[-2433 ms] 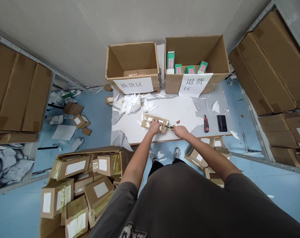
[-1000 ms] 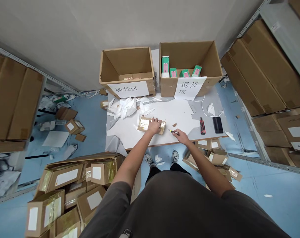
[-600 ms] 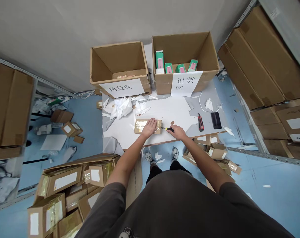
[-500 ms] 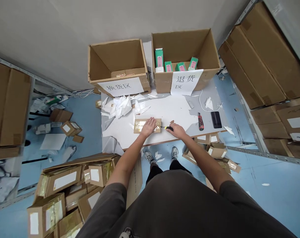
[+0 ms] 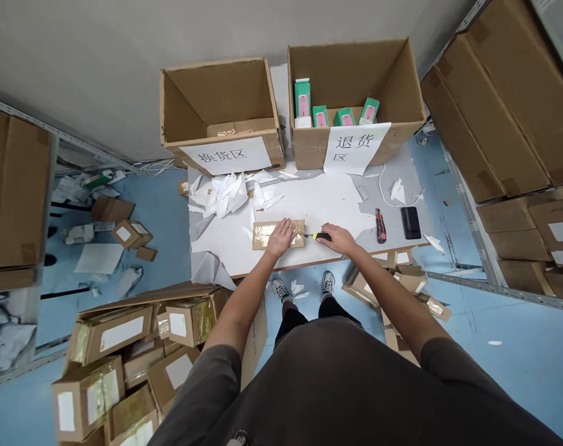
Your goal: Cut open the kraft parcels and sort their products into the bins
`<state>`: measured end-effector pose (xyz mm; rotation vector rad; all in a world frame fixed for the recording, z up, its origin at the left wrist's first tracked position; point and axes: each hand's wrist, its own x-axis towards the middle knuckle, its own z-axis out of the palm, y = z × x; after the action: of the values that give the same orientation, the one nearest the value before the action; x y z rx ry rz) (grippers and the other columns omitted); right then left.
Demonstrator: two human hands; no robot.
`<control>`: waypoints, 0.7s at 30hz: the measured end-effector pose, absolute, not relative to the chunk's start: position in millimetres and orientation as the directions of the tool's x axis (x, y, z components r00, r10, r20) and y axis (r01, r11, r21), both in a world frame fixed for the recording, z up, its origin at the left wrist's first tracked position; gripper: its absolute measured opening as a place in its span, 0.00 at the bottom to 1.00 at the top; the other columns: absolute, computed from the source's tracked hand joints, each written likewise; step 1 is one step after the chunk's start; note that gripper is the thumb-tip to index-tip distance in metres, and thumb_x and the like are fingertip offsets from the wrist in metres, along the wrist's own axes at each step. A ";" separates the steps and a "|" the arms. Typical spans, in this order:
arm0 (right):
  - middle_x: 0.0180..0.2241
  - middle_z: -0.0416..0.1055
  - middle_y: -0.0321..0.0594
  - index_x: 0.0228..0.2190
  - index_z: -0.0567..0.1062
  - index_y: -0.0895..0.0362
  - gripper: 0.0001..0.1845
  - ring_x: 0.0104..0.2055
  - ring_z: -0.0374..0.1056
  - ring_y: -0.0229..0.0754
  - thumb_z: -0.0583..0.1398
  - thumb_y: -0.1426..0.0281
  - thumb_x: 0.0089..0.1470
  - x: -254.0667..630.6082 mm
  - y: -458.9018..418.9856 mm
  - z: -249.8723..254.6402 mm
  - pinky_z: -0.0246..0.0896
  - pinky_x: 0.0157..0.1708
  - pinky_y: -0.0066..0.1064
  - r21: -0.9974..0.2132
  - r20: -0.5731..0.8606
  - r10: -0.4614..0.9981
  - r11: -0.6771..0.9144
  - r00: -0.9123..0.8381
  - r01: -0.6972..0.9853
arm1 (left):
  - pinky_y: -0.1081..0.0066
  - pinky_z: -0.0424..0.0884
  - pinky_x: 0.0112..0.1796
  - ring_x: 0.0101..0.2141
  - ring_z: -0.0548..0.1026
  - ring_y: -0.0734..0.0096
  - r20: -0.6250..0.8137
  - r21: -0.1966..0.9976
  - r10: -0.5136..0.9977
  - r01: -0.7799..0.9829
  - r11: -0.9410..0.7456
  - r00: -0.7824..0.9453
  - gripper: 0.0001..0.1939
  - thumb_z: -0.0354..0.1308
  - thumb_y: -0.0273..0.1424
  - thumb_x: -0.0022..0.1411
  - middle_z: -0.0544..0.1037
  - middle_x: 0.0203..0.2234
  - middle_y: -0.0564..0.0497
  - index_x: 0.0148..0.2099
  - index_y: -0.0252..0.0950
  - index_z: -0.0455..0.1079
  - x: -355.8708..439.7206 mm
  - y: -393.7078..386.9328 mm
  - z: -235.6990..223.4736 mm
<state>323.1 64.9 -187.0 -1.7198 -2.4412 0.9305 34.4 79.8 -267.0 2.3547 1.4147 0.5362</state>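
Note:
A small taped cardboard parcel (image 5: 266, 233) lies flat on the white table (image 5: 318, 204). My left hand (image 5: 281, 237) rests on top of it, fingers spread flat, pinning it down. My right hand (image 5: 340, 238) is closed round a yellow-and-black utility knife (image 5: 321, 236), whose tip touches the parcel's right end.
Two open cartons stand at the table's back: the left one (image 5: 220, 111) nearly empty, the right one (image 5: 355, 93) holding green product boxes (image 5: 337, 111). Torn white paper (image 5: 225, 189), a red cutter (image 5: 379, 224) and a black phone (image 5: 410, 222) lie on the table. Parcels (image 5: 123, 347) pile on the floor at left.
My right hand drew back from the parcel, then brought the knife back to its right end. My left hand stayed flat on the parcel. The view shifted slightly.

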 end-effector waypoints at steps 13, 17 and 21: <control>0.52 0.74 0.47 0.53 0.76 0.51 0.21 0.55 0.68 0.52 0.56 0.51 0.72 308.2 66.4 -193.5 0.62 0.49 0.37 -0.378 -0.329 0.847 0.287 -0.418 0.880 | 0.44 0.68 0.67 0.66 0.71 0.48 0.178 0.458 0.885 0.760 -0.461 0.429 0.20 0.52 0.40 0.78 0.77 0.62 0.34 0.58 0.34 0.77 34.5 80.1 -266.0; 0.50 0.75 0.45 0.52 0.76 0.50 0.20 0.54 0.69 0.51 0.56 0.51 0.71 311.9 71.2 -190.9 0.62 0.48 0.37 -0.390 -0.333 0.840 0.291 -0.428 0.874 | 0.44 0.69 0.66 0.66 0.71 0.48 0.202 0.461 0.885 0.757 -0.464 0.420 0.19 0.52 0.40 0.77 0.77 0.61 0.34 0.57 0.34 0.77 33.7 79.9 -268.2; 0.49 0.75 0.44 0.52 0.76 0.50 0.20 0.52 0.70 0.50 0.56 0.51 0.72 311.2 76.5 -188.0 0.61 0.45 0.36 -0.389 -0.343 0.836 0.288 -0.428 0.875 | 0.44 0.70 0.66 0.66 0.71 0.49 0.231 0.461 0.873 0.742 -0.487 0.429 0.19 0.53 0.39 0.77 0.77 0.61 0.35 0.58 0.35 0.77 31.6 79.8 -272.1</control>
<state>311.2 76.5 -188.0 -1.7163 -2.5790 0.8583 31.6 79.8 -272.1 2.3964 1.3963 0.6456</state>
